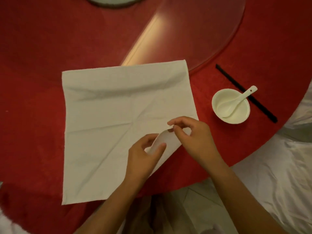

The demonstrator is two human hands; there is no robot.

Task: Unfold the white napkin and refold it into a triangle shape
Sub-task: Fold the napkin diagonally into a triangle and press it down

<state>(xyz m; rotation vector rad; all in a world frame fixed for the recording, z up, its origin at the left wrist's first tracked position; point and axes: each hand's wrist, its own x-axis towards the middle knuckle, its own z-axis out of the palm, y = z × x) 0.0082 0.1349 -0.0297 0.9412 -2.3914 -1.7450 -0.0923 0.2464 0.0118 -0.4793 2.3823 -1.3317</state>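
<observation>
White napkin [109, 125] open flat, centre of red table [33, 48] | near-right corner lifted, 5 o'clock | right hand [190, 134] pinches corner tip; left hand [145, 154] fingers closed on curled flap | tip: carry corner to 11 o'clock corner, match edges, press diag crease | bowl [231, 106] w/ spoon at 3 o'clock

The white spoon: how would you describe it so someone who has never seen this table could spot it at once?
Start at the white napkin spread on the red table and look past its right edge to a small white bowl. The white spoon rests inside, handle tip poking over the rim. Unlike the black chopsticks behind, it is pale and curved.
</observation>
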